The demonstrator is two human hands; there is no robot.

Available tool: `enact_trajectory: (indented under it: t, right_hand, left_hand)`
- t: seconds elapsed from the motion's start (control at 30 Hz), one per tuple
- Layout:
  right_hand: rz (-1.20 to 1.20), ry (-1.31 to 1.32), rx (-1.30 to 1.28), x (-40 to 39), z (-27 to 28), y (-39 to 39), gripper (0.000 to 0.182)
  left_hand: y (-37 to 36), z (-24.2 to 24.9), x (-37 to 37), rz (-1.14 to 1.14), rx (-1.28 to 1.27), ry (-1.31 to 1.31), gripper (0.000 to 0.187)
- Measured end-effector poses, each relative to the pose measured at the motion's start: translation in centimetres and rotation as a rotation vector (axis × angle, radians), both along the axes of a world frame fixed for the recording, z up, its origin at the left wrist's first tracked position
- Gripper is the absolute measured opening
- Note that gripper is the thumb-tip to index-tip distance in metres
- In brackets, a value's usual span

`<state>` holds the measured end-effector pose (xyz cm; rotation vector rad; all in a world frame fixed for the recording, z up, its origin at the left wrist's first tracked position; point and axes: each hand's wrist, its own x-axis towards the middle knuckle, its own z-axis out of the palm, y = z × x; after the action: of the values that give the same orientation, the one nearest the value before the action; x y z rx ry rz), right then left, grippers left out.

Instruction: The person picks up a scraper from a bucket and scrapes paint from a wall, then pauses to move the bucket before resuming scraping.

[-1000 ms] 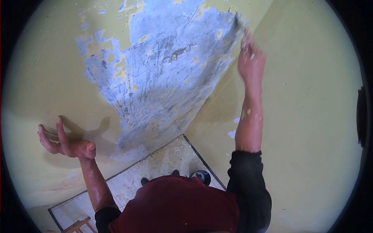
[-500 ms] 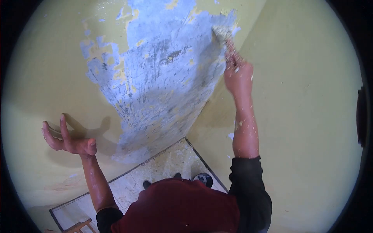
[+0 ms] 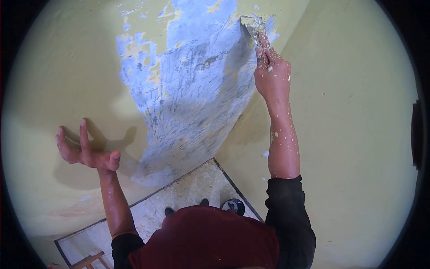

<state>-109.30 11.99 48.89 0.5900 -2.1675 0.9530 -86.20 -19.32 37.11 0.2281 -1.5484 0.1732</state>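
My right hand (image 3: 271, 76) is raised high and grips a scraper (image 3: 253, 27) whose blade lies against the wall at the top edge of a large scraped patch (image 3: 197, 89), bluish grey where the yellow paint (image 3: 62, 80) is gone. Paint flecks cover that hand and forearm. My left hand (image 3: 87, 150) is out to the left with spread, curled fingers, touching or close to the yellow wall and holding nothing.
The two yellow walls meet in a corner running down to a tiled floor (image 3: 188, 193) littered with paint chips. A dark round object (image 3: 233, 206) lies on the floor by the corner. A wooden piece (image 3: 87, 261) shows at the bottom left.
My right hand swept the scraper left and down from the corner, then back up along the patch's upper edge. The left hand kept its pose while the view shifted.
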Motion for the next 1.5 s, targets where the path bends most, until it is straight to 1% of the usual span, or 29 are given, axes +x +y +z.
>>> enact_trajectory:
  t: [0.07, 0.1, 0.17, 0.2, 0.27, 0.3, 0.33, 0.37, 0.43, 0.47, 0.5, 0.57, 0.6, 0.67, 0.7, 0.73, 0.83, 0.87, 0.9, 1.03, 1.1, 1.17, 1.23, 1.27, 1.3, 1.37, 1.4, 1.47, 1.5]
  right_hand:
    - [0.129, 0.147, -0.070, 0.3, -1.5, -0.5, 0.038]
    - [0.133, 0.167, -0.068, 0.1, -1.1, -0.9, 0.038]
    - [0.030, 0.079, 0.005, 0.4, -1.0, -1.5, 0.038]
    - [-0.046, 0.030, 0.055, 1.3, 0.6, -1.6, 0.039]
    - [-0.021, 0.023, -0.007, 1.4, -1.4, -1.7, 0.040]
    - [0.020, 0.070, -0.074, 1.1, -1.3, -2.2, 0.041]
    - [0.000, 0.020, -0.072, 2.1, -1.6, -2.4, 0.042]
    - [0.002, 0.048, -0.080, 1.9, -1.4, -2.8, 0.042]
    - [-0.037, 0.005, -0.097, 2.7, -0.8, -3.6, 0.041]
    - [-0.096, -0.090, -0.060, 2.3, 0.9, -3.4, 0.040]
    - [-0.099, -0.101, -0.060, 2.4, 2.3, -3.8, 0.040]
    - [-0.014, -0.075, -0.231, 2.0, 3.9, -4.1, 0.040]
    - [-0.112, -0.081, -0.106, 1.6, 3.1, -3.6, 0.039]
    - [-0.073, -0.092, -0.126, 2.3, -0.9, -3.4, 0.038]
    - [-0.034, -0.110, -0.142, 2.7, -1.5, -3.6, 0.038]
    - [-0.056, -0.073, -0.129, 2.5, -1.3, -3.7, 0.039]
    - [-0.070, -0.139, -0.060, 2.2, 0.1, -2.9, 0.039]
    - [-0.062, -0.044, -0.070, 2.3, -0.4, -2.9, 0.043]
    - [-0.070, -0.062, -0.065, 2.9, -1.3, -3.0, 0.043]
    - [0.006, -0.012, -0.181, 2.8, -1.5, -5.1, 0.041]
    - [-0.040, 0.092, -0.215, 1.6, -0.5, -5.6, 0.040]
    - [0.021, 0.062, -0.248, 1.4, -0.1, -5.0, 0.039]
    - [-0.047, 0.005, -0.119, 2.3, -1.0, -4.6, 0.040]
    - [-0.017, -0.013, -0.174, 3.2, -2.6, -4.6, 0.040]
    - [-0.006, 0.007, -0.173, 2.8, -2.1, -4.8, 0.040]
    - [-0.026, -0.105, -0.107, 3.0, -2.7, -4.5, 0.042]
    - [-0.101, 0.029, -0.095, 1.8, -1.3, -4.5, 0.041]
    - [-0.209, 0.150, -0.105, -0.3, 2.9, -4.5, 0.037]
    - [-0.206, 0.114, -0.170, -1.3, 5.0, -4.4, 0.035]
  left_hand:
    - [-0.3, -0.1, 0.1, -0.023, -0.017, 0.001, 0.095]
    - [-0.5, -0.2, 0.0, -0.045, -0.024, 0.001, 0.095]
    - [-0.6, -0.2, 0.7, -0.042, -0.012, -0.004, 0.095]
    - [-0.4, 0.0, 0.2, -0.053, -0.010, -0.008, 0.095]
    - [-0.2, -0.3, 0.8, -0.057, 0.000, -0.047, 0.096]
    - [-0.4, -0.1, 0.5, -0.043, 0.004, -0.032, 0.096]
    - [-0.4, -0.2, 0.8, -0.044, 0.000, -0.019, 0.096]
    - [-0.6, -0.4, 0.8, -0.033, -0.005, -0.033, 0.096]
    - [-0.8, -0.5, 0.8, -0.027, -0.003, -0.056, 0.096]
    - [-0.7, -0.5, 0.5, -0.041, 0.010, -0.036, 0.096]
    - [-0.7, -0.5, 0.6, -0.054, 0.023, -0.028, 0.095]
    - [-0.5, -0.5, 0.7, -0.063, 0.030, -0.035, 0.095]
    - [-0.6, -0.5, 0.8, -0.068, 0.034, -0.029, 0.095]
    - [-0.7, -0.7, 0.9, -0.060, 0.029, -0.025, 0.095]
    - [-0.7, -0.8, 0.8, -0.051, 0.028, -0.027, 0.095]
    - [-0.8, -0.8, 0.7, -0.048, 0.032, -0.024, 0.095]
    - [-0.8, -0.7, 0.6, -0.083, 0.032, -0.043, 0.096]
    - [-0.7, -0.5, 0.6, -0.071, 0.039, -0.043, 0.096]
    - [-0.5, -0.5, 0.9, -0.057, 0.041, -0.039, 0.096]
    - [-1.0, -0.5, 0.7, -0.069, 0.020, -0.027, 0.096]
    - [-0.9, -0.7, 0.7, -0.087, 0.027, -0.034, 0.096]
    - [-0.7, -1.2, 1.5, -0.071, 0.050, -0.073, 0.097]
    - [-1.0, -1.1, 1.2, -0.065, 0.055, -0.065, 0.097]
    - [-1.1, -1.4, 1.2, -0.077, 0.056, -0.065, 0.097]
    - [-1.3, -1.5, 1.0, -0.086, 0.064, -0.060, 0.097]
    - [-1.3, -1.4, 1.3, -0.086, 0.065, -0.064, 0.097]
    - [-1.2, -1.3, 0.9, -0.095, 0.065, -0.058, 0.097]
    - [-0.7, -1.6, 1.1, -0.110, 0.082, -0.077, 0.096]
    - [-0.9, -1.2, 0.6, -0.109, 0.081, -0.039, 0.096]
